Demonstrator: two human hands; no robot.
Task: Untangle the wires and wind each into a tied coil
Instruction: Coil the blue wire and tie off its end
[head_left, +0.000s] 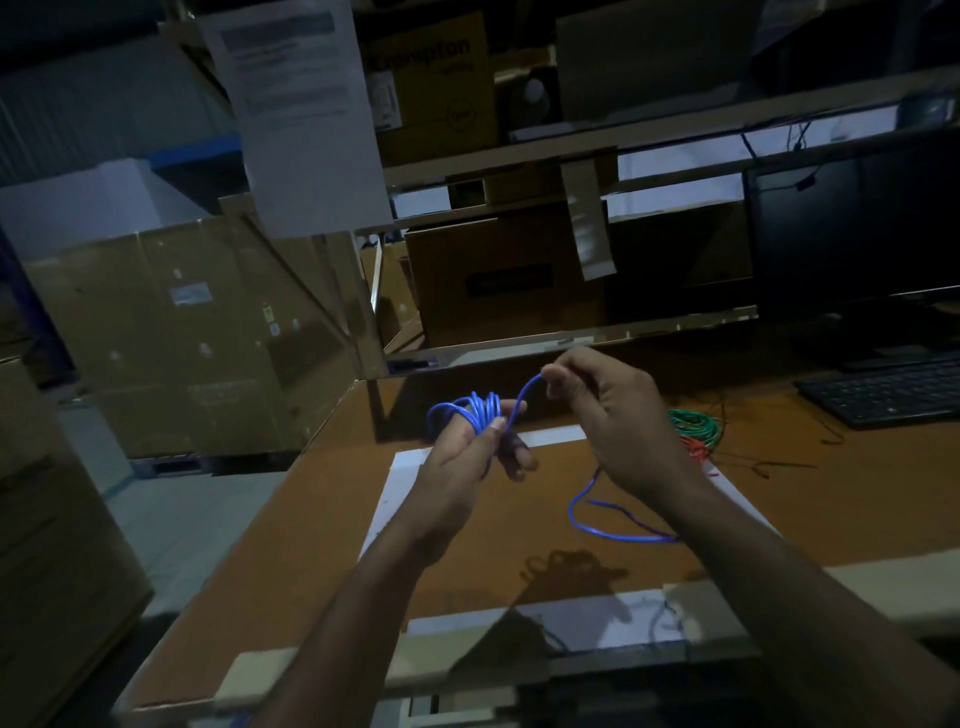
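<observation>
My left hand (470, 457) holds a blue wire coil (470, 410) wound in several loops around its fingers, above the brown table (332, 519). A strand rises from the coil to my right hand (608, 410), which pinches it between thumb and fingertips. The blue wire's loose tail (613, 525) hangs below my right wrist and curves over the table. A green wire bundle (698, 423) and an orange-red wire (696, 447) lie on the table right of my right hand.
A white sheet (400, 483) lies under my hands. A black keyboard (883, 392) and a monitor (857, 234) stand at the right. Cardboard boxes (197, 332) fill shelves behind and to the left. A hanging paper notice (301, 114) sits above.
</observation>
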